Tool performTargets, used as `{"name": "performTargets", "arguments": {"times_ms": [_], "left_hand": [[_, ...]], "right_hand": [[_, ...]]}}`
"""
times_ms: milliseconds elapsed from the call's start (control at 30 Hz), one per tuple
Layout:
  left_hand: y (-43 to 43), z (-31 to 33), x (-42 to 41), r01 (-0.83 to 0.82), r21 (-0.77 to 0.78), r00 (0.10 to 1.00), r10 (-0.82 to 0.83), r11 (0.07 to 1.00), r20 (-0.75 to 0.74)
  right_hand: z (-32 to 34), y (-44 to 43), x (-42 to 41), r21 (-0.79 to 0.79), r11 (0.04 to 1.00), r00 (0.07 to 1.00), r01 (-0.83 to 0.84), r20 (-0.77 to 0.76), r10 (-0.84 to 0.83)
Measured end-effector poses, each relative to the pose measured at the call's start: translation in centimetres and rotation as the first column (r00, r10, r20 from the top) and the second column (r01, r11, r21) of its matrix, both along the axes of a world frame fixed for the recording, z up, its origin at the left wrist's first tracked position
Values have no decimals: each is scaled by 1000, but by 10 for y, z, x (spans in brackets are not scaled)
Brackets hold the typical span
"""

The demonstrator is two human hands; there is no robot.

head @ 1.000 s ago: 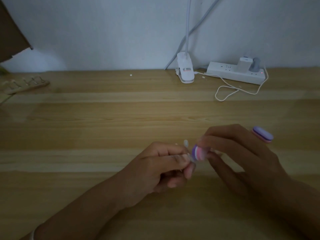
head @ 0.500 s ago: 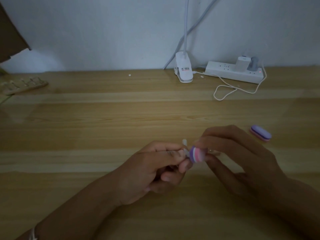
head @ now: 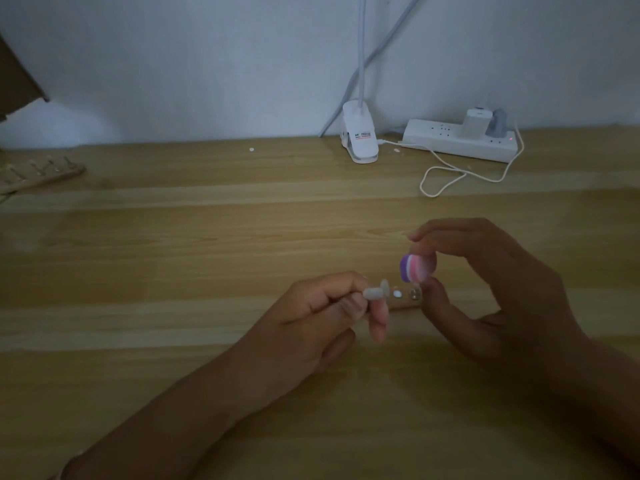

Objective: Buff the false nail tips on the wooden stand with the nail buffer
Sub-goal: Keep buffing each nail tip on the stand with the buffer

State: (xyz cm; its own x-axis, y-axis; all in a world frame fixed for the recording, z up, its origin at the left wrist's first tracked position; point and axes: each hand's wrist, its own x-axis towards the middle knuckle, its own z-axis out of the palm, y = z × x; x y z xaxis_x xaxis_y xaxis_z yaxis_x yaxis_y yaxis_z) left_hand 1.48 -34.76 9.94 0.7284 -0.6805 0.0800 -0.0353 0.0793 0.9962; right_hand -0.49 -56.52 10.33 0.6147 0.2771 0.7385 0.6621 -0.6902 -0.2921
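My left hand (head: 322, 313) pinches a pale false nail tip (head: 373, 293) between thumb and forefinger, low over the table. My right hand (head: 485, 292) pinches a small nail buffer (head: 417, 268) with purple, pink and white layers, held up and to the right of that tip and not touching it. Between the hands a short wooden stand (head: 405, 303) lies on the table, with two small pale tips (head: 397, 293) showing on it. Both hands hide parts of the stand.
A second wooden stand with pegs (head: 41, 173) lies at the far left edge. At the back stand a white clip lamp base (head: 359, 140) and a power strip (head: 460, 143) with a looping white cable (head: 450, 174). A brown cardboard corner (head: 17, 84) is at the upper left.
My right hand has lifted the buffer up and to the right, off the nail tip it was touching. A gap has opened between the hands, showing the stand. My left hand has barely moved.
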Motion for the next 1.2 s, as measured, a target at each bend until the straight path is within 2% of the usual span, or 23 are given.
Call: {"name": "performTargets", "arguments": {"times_ms": [133,200,267,333,367,400,433,467,500,533,567,667,800,900,967,1100,1200], "left_hand": [[-3,-2,0,-118,92,971,95,989,220],[-3,-3,1,-154,112,957,120,982,264],[-2,-3,1,-188,117,953,153,975,262],[-3,-3,1,-214,113,950,180,970,255],[-3,-4,1,-219,110,950,187,969,249],[-3,-4,2,-221,105,952,191,970,240],[-3,-5,2,-221,102,954,194,970,231],[-3,-5,2,-222,101,954,195,970,226],[-2,-5,2,-222,103,955,195,970,223],[-2,-5,2,-218,104,957,192,970,216],[-2,-5,2,-212,104,960,187,972,208],[-1,-6,2,-206,101,959,180,973,218],[-2,-3,0,-237,59,944,216,970,250],[0,0,-1,-357,40,896,330,933,297],[5,1,2,-457,26,832,417,889,365],[9,-1,9,-601,144,714,449,786,537],[8,-7,11,-601,284,721,353,747,596]], "right_hand": [[4,-2,-5,106,991,967,80,-251,-51],[8,-5,-10,155,988,946,27,-324,24],[15,3,-7,125,992,914,-12,-401,62],[14,7,2,97,995,818,10,-574,48],[4,8,-5,39,999,784,-33,-619,50],[-4,4,1,40,999,704,-20,-709,42],[-6,2,3,31,998,677,-57,-734,62],[-3,4,2,-100,983,737,-153,-675,45],[0,9,1,-124,976,822,-177,-564,77],[1,13,5,-100,987,888,-124,-456,66],[1,12,-3,-69,987,922,-143,-371,108],[0,7,-7,10,982,927,-190,-328,182],[4,3,2,28,987,949,-160,-270,162],[14,-10,4,37,991,957,-130,-257,135],[19,-22,10,36,997,956,-74,-281,81],[13,-34,19,-23,1000,949,-13,-314,5],[7,-30,19,-19,999,959,-51,-280,44]]}}
